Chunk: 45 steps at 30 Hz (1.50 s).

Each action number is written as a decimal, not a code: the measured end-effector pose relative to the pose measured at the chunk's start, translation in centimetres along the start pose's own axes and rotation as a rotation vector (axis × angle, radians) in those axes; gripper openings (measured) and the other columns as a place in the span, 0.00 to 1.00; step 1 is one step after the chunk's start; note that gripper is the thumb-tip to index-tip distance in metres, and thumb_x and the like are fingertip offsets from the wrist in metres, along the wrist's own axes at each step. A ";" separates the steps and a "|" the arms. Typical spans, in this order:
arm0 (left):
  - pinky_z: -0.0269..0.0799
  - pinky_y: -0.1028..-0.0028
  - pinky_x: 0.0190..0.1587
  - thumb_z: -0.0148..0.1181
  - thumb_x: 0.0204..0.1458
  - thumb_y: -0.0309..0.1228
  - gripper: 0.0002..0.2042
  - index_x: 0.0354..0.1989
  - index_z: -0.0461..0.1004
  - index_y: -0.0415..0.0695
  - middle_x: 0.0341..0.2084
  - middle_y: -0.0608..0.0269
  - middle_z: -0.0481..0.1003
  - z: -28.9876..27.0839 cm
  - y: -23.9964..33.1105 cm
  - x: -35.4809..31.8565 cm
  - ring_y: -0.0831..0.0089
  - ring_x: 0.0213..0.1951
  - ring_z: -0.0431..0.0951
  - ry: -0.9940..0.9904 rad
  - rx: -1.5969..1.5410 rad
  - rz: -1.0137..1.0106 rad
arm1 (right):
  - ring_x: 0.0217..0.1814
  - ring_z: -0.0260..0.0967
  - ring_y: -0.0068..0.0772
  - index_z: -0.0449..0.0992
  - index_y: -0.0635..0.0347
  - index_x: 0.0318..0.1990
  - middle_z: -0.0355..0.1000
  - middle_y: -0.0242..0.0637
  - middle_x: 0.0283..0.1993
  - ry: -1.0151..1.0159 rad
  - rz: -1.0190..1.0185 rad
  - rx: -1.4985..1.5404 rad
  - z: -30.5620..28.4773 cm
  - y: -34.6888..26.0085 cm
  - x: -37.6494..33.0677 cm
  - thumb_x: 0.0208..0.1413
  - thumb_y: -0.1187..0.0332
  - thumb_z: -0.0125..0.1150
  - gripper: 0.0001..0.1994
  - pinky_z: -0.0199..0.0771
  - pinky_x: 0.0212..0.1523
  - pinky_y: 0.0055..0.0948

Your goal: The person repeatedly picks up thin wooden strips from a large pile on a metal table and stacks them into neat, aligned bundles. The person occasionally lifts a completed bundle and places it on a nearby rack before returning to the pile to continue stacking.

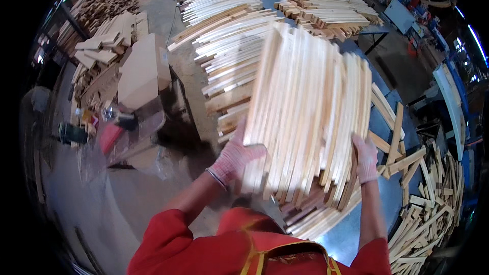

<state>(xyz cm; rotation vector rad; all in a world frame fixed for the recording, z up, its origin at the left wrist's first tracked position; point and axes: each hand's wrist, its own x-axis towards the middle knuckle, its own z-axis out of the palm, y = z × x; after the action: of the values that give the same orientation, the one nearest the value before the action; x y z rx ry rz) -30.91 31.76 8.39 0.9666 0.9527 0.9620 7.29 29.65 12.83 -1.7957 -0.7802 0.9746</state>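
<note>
A wide bundle of pale wooden slats [305, 117], lying side by side, is squeezed between my two gloved hands. My left hand [237, 158], in a pinkish knit glove, grips the bundle's left edge near its lower end, thumb across the outer slat. On the opposite edge my right hand [365, 159] presses against the outermost slat, its fingers partly hidden. The bundle is slightly blurred and looks raised above more slats [326, 221], which show beneath its near end.
Rows of slats [229, 46] lie beyond the bundle, and another stack [331, 10] sits at the far right. Loose offcuts [428, 214] are heaped at the right. A cardboard box [140, 74] and a green tool [72, 133] are at the left, with scrap wood [99, 51] behind.
</note>
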 end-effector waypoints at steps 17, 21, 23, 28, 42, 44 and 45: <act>0.69 0.57 0.67 0.68 0.58 0.39 0.29 0.66 0.73 0.38 0.65 0.40 0.70 -13.0 0.5 21.8 0.47 0.65 0.72 0.397 0.834 0.039 | 0.74 0.69 0.40 0.63 0.68 0.75 0.70 0.47 0.73 0.000 -0.449 -0.033 11.5 -0.8 22.3 0.62 0.55 0.69 0.39 0.64 0.75 0.34; 0.62 0.57 0.73 0.68 0.57 0.30 0.33 0.72 0.66 0.35 0.71 0.40 0.64 -10.8 -0.1 14.3 0.48 0.70 0.67 0.304 1.157 0.469 | 0.72 0.71 0.44 0.74 0.60 0.69 0.74 0.46 0.69 0.095 -0.118 -0.246 2.9 4.2 7.6 0.63 0.57 0.68 0.30 0.65 0.74 0.35; 0.61 0.55 0.73 0.69 0.54 0.30 0.35 0.71 0.67 0.34 0.68 0.38 0.68 -5.5 -0.7 10.2 0.46 0.70 0.69 0.049 1.058 0.582 | 0.71 0.71 0.43 0.74 0.60 0.69 0.76 0.47 0.67 0.330 -0.089 -0.196 -3.2 11.2 1.0 0.63 0.56 0.68 0.30 0.67 0.73 0.35; 0.74 0.54 0.60 0.75 0.47 0.31 0.32 0.63 0.73 0.36 0.57 0.41 0.73 7.7 -6.8 0.9 0.43 0.57 0.76 -0.491 1.224 0.707 | 0.70 0.73 0.48 0.65 0.66 0.74 0.75 0.54 0.66 0.608 0.375 -0.421 -13.2 19.8 -13.4 0.64 0.51 0.64 0.38 0.71 0.68 0.37; 0.69 0.61 0.65 0.71 0.57 0.38 0.30 0.65 0.72 0.35 0.61 0.46 0.74 5.6 -16.0 -10.5 0.55 0.61 0.74 0.324 0.855 -0.129 | 0.69 0.72 0.58 0.40 0.83 0.77 0.71 0.68 0.66 -0.175 0.360 -0.360 -11.9 23.2 -15.4 0.59 0.39 0.65 0.60 0.72 0.68 0.39; 0.67 0.57 0.69 0.74 0.52 0.39 0.34 0.65 0.71 0.35 0.64 0.40 0.72 9.8 -14.5 -10.5 0.46 0.67 0.70 0.328 1.339 0.135 | 0.70 0.71 0.58 0.37 0.86 0.76 0.70 0.70 0.66 -0.224 0.437 -0.479 -12.6 20.9 -14.7 0.59 0.40 0.64 0.60 0.72 0.68 0.39; 0.65 0.56 0.70 0.74 0.51 0.36 0.35 0.67 0.70 0.35 0.67 0.40 0.69 11.7 -13.7 -10.7 0.46 0.68 0.69 0.228 1.356 0.227 | 0.70 0.71 0.58 0.37 0.86 0.76 0.70 0.70 0.66 -0.220 0.420 -0.496 -12.6 21.5 -14.8 0.59 0.39 0.63 0.60 0.72 0.68 0.39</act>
<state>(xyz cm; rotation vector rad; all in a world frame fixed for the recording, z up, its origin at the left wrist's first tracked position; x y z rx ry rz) -20.03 15.50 0.88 2.1419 1.7640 0.5114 13.17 4.05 0.59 -2.3727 -0.8498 1.3547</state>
